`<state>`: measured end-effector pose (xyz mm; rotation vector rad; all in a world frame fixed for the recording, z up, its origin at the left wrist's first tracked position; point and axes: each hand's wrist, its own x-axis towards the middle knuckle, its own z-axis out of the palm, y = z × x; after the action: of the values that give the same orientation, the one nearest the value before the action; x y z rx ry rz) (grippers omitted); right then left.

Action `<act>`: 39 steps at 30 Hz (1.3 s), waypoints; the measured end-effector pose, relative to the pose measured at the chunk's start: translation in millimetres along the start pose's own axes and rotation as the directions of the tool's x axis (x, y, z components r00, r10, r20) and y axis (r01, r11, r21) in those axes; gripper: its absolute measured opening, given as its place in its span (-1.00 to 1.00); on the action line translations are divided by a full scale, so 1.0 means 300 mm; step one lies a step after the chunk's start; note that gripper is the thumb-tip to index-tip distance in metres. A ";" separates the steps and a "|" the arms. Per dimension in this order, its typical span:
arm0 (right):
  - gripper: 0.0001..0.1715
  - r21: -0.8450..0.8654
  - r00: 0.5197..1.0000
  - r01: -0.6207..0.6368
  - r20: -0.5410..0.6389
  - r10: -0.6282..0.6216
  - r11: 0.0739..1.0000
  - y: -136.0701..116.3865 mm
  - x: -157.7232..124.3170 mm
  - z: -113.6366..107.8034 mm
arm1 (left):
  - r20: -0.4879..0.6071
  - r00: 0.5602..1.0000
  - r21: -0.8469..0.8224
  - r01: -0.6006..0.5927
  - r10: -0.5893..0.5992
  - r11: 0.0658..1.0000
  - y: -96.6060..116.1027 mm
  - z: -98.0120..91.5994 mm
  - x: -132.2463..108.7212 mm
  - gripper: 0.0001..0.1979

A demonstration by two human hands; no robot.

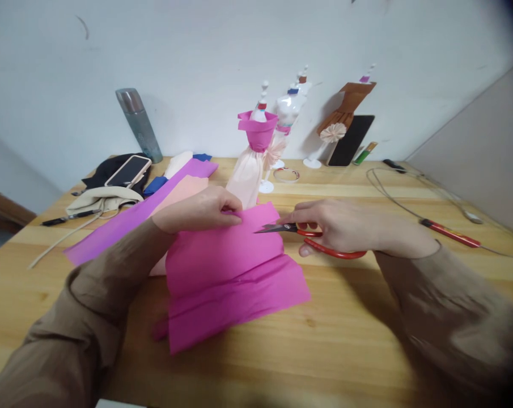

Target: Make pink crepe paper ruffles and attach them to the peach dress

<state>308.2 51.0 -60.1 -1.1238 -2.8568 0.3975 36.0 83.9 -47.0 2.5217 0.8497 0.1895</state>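
Pink crepe paper sheet is being pinched by the left hand; the right hand is gripping red-handled metal scissors at its edge.

Wooden table — pink paper, purple sheet, steel flask and a red-handled tool on it

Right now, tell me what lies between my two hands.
Head view: between the left hand and the right hand lie the blades of the red-handled scissors, at the far corner of the magenta paper sheet.
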 end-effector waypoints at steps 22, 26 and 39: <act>-0.89 0.087 0.997 0.073 -0.035 -0.071 0.994 -0.037 0.042 0.050 | 0.030 0.999 -0.005 -0.023 0.024 1.000 0.012 0.007 0.003 -0.77; -0.86 0.076 0.997 0.072 -0.031 -0.070 0.995 -0.040 0.044 0.052 | 0.023 0.999 -0.011 -0.044 0.045 0.999 0.005 0.011 0.003 -0.78; -0.87 0.087 0.995 0.093 -0.038 -0.090 0.992 -0.040 0.045 0.053 | 0.015 0.998 -0.005 -0.063 0.063 0.998 0.010 0.017 0.005 -0.72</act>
<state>288.0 48.1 -73.2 -0.9710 -2.8178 0.4893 40.2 80.6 -50.1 2.5439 0.7639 0.1927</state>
